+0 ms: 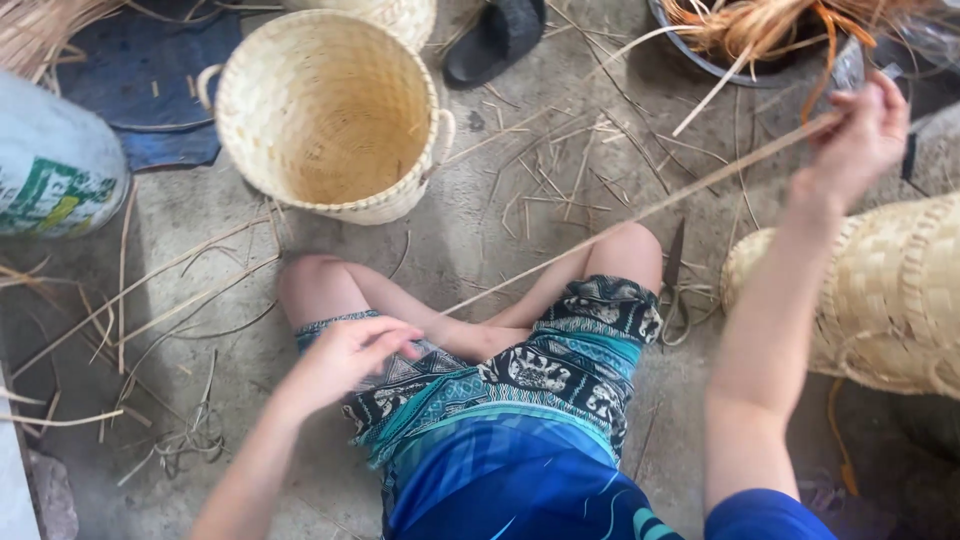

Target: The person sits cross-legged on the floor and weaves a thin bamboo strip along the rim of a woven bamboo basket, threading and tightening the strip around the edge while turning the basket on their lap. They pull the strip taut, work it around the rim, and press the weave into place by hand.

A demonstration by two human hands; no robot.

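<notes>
The left hand (350, 350) sits closest, low over the lap, above the patterned black, white and teal shorts (540, 370). Its fingers (395, 335) are loosely curled, partly closed and pointing right, toward the lower end of a long thin pale straw-coloured reed strip (620, 222). That end seems to arrive just beyond the fingertips, near the crossed shin, but whether they pinch it or only touch it cannot be told: the meeting point is small and partly hidden by the leg.

From there the strip's long axis runs up and to the right in one nearly straight slanting line, over the right knee, to the right hand (858, 140), raised well above and far to the right of the left one. The right-hand fingers (880, 105) are closed around the strip's upper end in a pinch, thumb against fingertips, holding it taut. So the right hand has the firm hold on the far end and the left is nearer the near end.

Just below and right of the right forearm lies a woven pale straw basket on its side (890, 300). Beside the right knee, under the strip, a pair of dark metal scissors (675, 280) rests on the grey concrete floor (480, 210). Farther out, up and left of the left hand, stands a round open woven straw basket with small loop handles (325, 110); beyond the right hand, a dark metal bowl holding orange and pale reed strands (760, 40).
</notes>
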